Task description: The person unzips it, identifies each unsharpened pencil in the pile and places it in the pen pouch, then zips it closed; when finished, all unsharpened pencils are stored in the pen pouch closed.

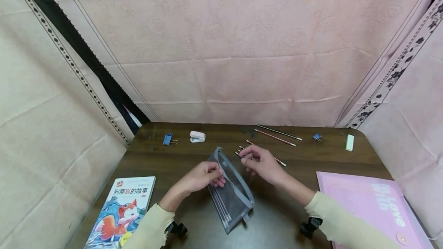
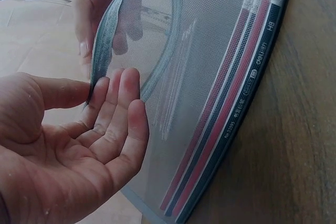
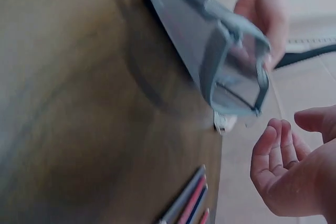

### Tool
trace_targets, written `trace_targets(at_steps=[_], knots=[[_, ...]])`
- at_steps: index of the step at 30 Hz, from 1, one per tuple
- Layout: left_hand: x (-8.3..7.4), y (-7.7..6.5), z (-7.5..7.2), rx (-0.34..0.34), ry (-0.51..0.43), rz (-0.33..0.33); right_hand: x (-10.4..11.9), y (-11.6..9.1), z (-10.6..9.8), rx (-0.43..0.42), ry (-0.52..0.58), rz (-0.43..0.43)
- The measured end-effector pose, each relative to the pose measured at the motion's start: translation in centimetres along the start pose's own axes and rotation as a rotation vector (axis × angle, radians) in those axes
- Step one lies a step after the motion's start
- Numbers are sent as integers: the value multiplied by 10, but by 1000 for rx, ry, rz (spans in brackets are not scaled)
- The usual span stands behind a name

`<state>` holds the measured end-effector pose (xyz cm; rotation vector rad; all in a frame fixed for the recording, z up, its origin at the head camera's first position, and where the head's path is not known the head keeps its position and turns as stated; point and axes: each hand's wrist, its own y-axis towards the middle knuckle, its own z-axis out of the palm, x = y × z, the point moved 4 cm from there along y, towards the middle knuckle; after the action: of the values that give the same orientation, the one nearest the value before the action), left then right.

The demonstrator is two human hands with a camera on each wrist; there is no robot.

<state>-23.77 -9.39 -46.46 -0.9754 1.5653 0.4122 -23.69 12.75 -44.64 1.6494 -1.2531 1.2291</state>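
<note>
A grey mesh zip pencil pouch [image 1: 233,203] stands tilted over the table with its zip opening spread. My left hand [image 1: 204,176] pinches one zip edge between thumb and index finger; its other fingers lie against the mesh. Several red and dark pencils [image 2: 247,72] with white ends show through the mesh in the left wrist view. My right hand [image 1: 264,164] hovers right of the pouch's mouth, fingers loosely bent, thumb apart and nothing held in the right wrist view. Beneath it, partly hidden, more pencils [image 1: 281,162] lie on the table.
Two pencils [image 1: 277,137] lie farther back. A blue binder clip [image 1: 167,138] and white stapler [image 1: 197,136] sit back left; another blue clip [image 1: 317,137] and a white eraser [image 1: 350,142] back right. A fox storybook [image 1: 121,210] lies front left, a pink folder [image 1: 360,203] front right.
</note>
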Motion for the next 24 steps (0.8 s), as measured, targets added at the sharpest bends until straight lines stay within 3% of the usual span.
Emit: trace_targets(at_steps=[11, 19, 21, 24], knots=[[-1, -4, -2, -14, 8, -12, -9, 8, -54, -124, 80, 4], [0, -4, -2, -8, 3, 0, -25, 28, -100, -288, 78, 4], [0, -3, -3, -11, 3, -6, -31, 36, -111, -324, 37, -26], [0, -3, -3, -15, 2, -5, -40, 49, -126, -354, -159, -78]])
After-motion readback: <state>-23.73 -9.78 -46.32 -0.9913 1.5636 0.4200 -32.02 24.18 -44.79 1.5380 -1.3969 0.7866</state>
